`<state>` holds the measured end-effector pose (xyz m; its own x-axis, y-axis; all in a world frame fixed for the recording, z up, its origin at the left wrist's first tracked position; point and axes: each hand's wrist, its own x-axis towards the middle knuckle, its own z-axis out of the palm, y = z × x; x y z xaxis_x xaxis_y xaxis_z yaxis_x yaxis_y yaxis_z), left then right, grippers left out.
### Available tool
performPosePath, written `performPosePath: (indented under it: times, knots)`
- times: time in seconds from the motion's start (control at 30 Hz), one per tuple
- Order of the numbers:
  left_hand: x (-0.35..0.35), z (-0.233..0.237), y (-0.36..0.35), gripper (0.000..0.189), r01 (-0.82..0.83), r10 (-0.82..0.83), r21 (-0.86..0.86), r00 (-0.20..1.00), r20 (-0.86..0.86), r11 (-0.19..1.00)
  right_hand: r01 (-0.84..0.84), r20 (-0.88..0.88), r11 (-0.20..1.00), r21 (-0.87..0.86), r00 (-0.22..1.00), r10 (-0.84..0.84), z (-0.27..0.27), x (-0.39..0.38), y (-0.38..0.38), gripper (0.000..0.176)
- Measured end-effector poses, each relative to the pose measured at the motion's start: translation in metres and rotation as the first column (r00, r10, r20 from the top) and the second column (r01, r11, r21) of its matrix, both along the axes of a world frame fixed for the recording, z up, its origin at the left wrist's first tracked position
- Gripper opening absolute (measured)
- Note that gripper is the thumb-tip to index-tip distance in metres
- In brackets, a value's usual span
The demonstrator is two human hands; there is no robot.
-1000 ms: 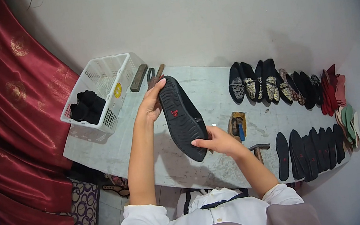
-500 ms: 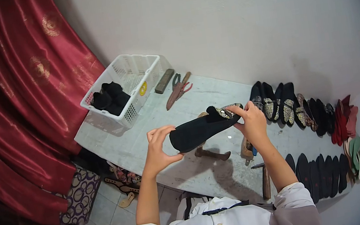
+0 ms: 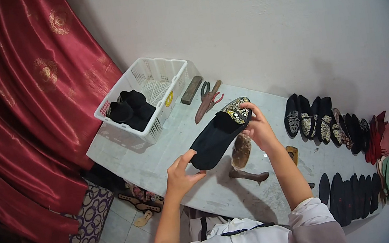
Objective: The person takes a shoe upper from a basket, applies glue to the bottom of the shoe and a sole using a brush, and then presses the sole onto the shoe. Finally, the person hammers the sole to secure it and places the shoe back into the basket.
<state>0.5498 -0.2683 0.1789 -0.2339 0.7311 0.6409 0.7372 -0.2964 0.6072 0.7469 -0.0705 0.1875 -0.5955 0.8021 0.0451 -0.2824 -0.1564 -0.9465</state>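
A black slipper (image 3: 217,135) with a gold embroidered toe hangs tilted above the grey worktable (image 3: 159,152). My left hand (image 3: 182,172) grips its heel end, the lower one. My right hand (image 3: 257,127) pinches the embroidered toe end, the higher one. Just below the slipper stands a shoe last on a metal stand (image 3: 242,157), partly hidden by my right forearm.
A white plastic basket (image 3: 168,82) with dark cloth pieces stands at the table's far left. Pliers (image 3: 207,100) and a dark block (image 3: 191,90) lie beside it. Finished slippers (image 3: 320,120) and black soles (image 3: 351,191) line the right. A red curtain (image 3: 28,121) hangs on the left.
The slipper was sole-up a second ago; both hands have turned it upper side up and tilted it. My view has shifted, and the shoe last now shows beneath the slipper.
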Motion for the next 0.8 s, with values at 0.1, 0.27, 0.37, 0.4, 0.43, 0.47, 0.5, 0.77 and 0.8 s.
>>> performPosePath:
  times: [0.1,0.27,0.37,0.4,0.43,0.47,0.5,0.77,0.8]
  knots:
    - [-0.027,-0.001,0.011,0.066,0.03,-0.03,-0.008,0.997,-0.071,1.0,-0.118,-0.287,0.941,-0.316,0.958,0.023,0.023,-0.034,-0.005,0.055]
    - [-0.078,-0.001,0.031,0.074,0.125,-0.114,0.067,0.981,-0.156,0.99,0.115,-0.213,0.908,-0.402,0.953,-0.215,0.024,-0.102,-0.001,0.065]
    - [-0.105,0.0,0.042,0.073,0.143,-0.126,0.07,0.971,-0.205,0.987,0.104,-0.25,0.818,-0.566,0.924,-0.29,-0.011,-0.131,0.023,0.061]
    - [-0.113,0.001,0.047,0.073,0.151,-0.132,0.071,0.966,-0.22,0.986,0.081,-0.254,0.808,-0.583,0.927,-0.277,-0.006,-0.139,0.02,0.055]
    - [-0.12,0.002,0.05,0.072,0.16,-0.139,0.072,0.962,-0.235,0.985,0.06,-0.257,0.797,-0.601,0.93,-0.264,0.002,-0.149,0.013,0.05]
    - [-0.126,0.002,0.053,0.072,0.168,-0.145,0.071,0.958,-0.249,0.983,0.038,-0.26,0.784,-0.62,0.932,-0.251,0.008,-0.157,0.007,0.045]
    - [-0.13,0.004,0.055,0.071,0.184,-0.164,0.062,0.956,-0.242,0.981,0.071,-0.24,0.798,-0.598,0.934,-0.263,0.01,-0.165,0.002,0.041]
    - [-0.15,-0.012,0.061,0.063,0.199,-0.177,0.056,0.947,-0.267,0.978,0.205,-0.017,0.832,-0.515,0.968,-0.25,0.019,-0.201,-0.024,0.031]
    - [-0.153,-0.013,0.061,0.063,0.189,-0.17,0.049,0.95,-0.261,0.981,0.207,0.001,0.837,-0.507,0.971,-0.239,0.022,-0.205,-0.022,0.029]
